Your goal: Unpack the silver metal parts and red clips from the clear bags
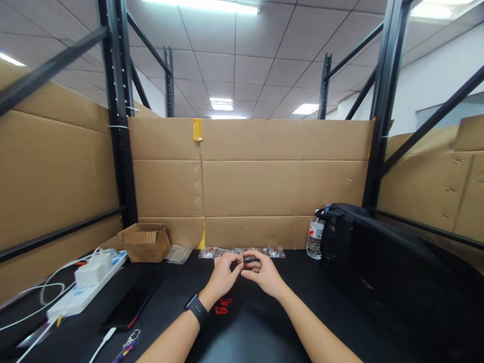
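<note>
My left hand (224, 275), with a dark watch (196, 308) on its wrist, meets my right hand (265, 275) above the middle of the black table (249, 333). The fingers of both hands are bent and their tips come together. Something small sits between them, with a bit of dark and red showing; its kind is too small to make out. Just below my left hand, red looped cords (223, 306) lie on the table. Behind my fingers is a row of clear plastic packets (276, 252) holding small items with red on them.
At the left stand a power strip (88, 287) with white cables, a dark tablet (132, 302) and an open cardboard box (146, 243) beside a clear bag (179, 254). A water bottle (314, 239) and a large black bag (381, 282) occupy the right. Cardboard walls (249, 186) enclose the table.
</note>
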`<state>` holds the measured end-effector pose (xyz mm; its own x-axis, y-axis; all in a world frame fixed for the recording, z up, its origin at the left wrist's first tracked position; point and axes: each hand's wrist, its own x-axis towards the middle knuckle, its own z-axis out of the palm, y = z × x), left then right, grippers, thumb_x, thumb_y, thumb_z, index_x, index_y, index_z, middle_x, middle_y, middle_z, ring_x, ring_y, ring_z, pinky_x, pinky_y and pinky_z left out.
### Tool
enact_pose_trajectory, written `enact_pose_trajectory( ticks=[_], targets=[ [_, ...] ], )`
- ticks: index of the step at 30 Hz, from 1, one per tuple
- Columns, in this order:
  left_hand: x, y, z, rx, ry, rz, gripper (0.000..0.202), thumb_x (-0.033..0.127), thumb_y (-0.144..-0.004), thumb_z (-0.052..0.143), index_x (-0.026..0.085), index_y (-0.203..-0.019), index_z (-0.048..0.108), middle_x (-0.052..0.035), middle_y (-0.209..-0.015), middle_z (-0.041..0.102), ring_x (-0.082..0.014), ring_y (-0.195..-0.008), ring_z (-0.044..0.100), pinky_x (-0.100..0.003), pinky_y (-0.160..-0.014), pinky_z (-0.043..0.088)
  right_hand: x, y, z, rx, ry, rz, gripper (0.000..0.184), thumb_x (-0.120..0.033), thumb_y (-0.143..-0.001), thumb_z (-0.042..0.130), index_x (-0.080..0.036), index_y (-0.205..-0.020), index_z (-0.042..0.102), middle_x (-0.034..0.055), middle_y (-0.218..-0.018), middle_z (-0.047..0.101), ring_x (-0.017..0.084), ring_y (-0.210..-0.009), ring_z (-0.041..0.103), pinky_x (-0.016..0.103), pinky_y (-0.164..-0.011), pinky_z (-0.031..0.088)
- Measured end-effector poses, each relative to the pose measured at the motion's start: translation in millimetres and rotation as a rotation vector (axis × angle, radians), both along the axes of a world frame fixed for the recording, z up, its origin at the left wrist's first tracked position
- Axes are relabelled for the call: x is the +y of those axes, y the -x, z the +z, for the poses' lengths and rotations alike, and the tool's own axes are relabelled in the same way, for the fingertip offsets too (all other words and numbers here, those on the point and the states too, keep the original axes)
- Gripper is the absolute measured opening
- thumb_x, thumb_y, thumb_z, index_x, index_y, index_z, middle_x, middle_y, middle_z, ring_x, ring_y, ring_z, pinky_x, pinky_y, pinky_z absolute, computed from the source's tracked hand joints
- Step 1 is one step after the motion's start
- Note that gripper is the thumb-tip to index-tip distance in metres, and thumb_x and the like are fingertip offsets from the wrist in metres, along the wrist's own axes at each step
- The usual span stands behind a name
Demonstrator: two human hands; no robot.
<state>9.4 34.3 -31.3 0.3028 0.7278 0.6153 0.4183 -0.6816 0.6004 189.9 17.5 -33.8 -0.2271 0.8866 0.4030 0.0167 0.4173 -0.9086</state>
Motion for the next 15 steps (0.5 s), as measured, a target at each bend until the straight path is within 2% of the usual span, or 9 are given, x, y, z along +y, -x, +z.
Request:
enact_pose_trajectory(
  ticks=[3,6,10,13,15],
  targets=[
    [-5.1,-2.5,2.0,0.033,-0.027,0.059,0.010,0.020,-0.088,0.059,0.022,-0.087,0.069,-0.0041,-0.095,0.073,-0.0229,-0.097,0.065,-0.039,-0.093,0.042,2.7,-0.4,-3.2,0.047,-0.009,-0.013,0.057,-0.035,-0.063,0.090,-0.023,-0.110,0.061,0.0072,-0.120,0.063,0.021,-0.091,0.072,0.034,-0.081,0.057],
    [-5.7,-3.5,1.9,0.051,-0.045,0.116,0.009,0.023,-0.088,0.061,0.022,-0.088,0.070,-0.0045,-0.097,0.073,-0.0244,-0.100,0.064,-0.041,-0.094,0.042,6.4,-2.3,-5.0,0.088,0.007,-0.017,0.050,-0.039,-0.063,0.090,-0.021,-0.100,0.062,0.0055,-0.115,0.065,0.019,-0.084,0.073,0.034,-0.082,0.057],
    [-1.5,-0.3,1.2,-0.010,-0.036,0.075,0.014,0.031,-0.091,0.061,0.024,-0.089,0.072,-0.0045,-0.097,0.074,-0.0232,-0.100,0.065,-0.037,-0.092,0.045,10.2,-5.8,-2.9,-0.046,0.054,-0.023,0.041,-0.055,-0.079,0.074,-0.018,-0.096,0.068,0.0072,-0.095,0.070,0.020,-0.083,0.071,0.028,-0.066,0.053],
    [1.5,2.4,0.6,-0.066,-0.018,0.041,0.015,0.033,-0.091,0.062,0.023,-0.090,0.073,-0.0046,-0.097,0.074,-0.0221,-0.098,0.066,-0.035,-0.091,0.047,11.1,-6.6,-1.3,-0.076,0.063,-0.036,0.048,-0.062,-0.088,0.058,-0.017,-0.098,0.070,0.0093,-0.095,0.071,0.020,-0.083,0.070,0.026,-0.061,0.050],
    [2.3,3.5,0.4,-0.081,-0.013,0.033,0.014,0.033,-0.091,0.063,0.023,-0.090,0.073,-0.0043,-0.096,0.074,-0.0217,-0.097,0.066,-0.034,-0.092,0.047,10.8,-6.2,-1.0,-0.085,0.047,-0.036,0.047,-0.061,-0.087,0.058,-0.017,-0.097,0.070,0.0091,-0.096,0.071,0.020,-0.082,0.069,0.027,-0.062,0.050]
  ],
)
